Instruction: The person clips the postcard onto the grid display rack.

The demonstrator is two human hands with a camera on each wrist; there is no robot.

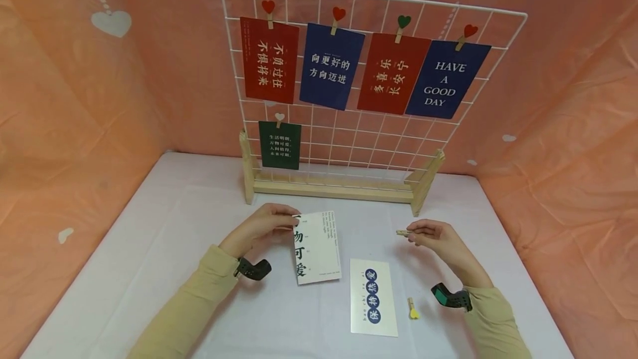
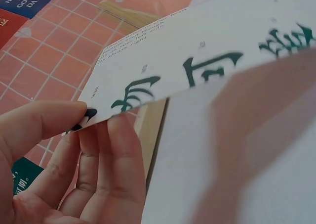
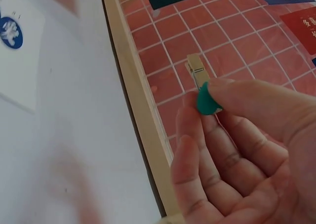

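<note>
My left hand (image 1: 264, 226) pinches a white card (image 1: 319, 248) with dark green characters by its upper left corner, thumb on the printed face and fingers behind, in the left wrist view too. The card is lifted off the table. Farther right, my right hand (image 1: 436, 240) pinches a small wooden clothespin (image 3: 198, 71) with a teal-green end between thumb and fingers. On the table between the hands lies another white card (image 1: 359, 298) with blue circles. Beside it lies a clothespin with a yellow heart (image 1: 412, 310).
A white wire grid (image 1: 359, 148) in a wooden stand (image 1: 329, 189) rises behind the hands. Several red and blue cards hang along its top on heart clothespins. A smaller green card (image 1: 279, 145) hangs lower left. Pink-orange cloth (image 1: 75, 126) surrounds the table.
</note>
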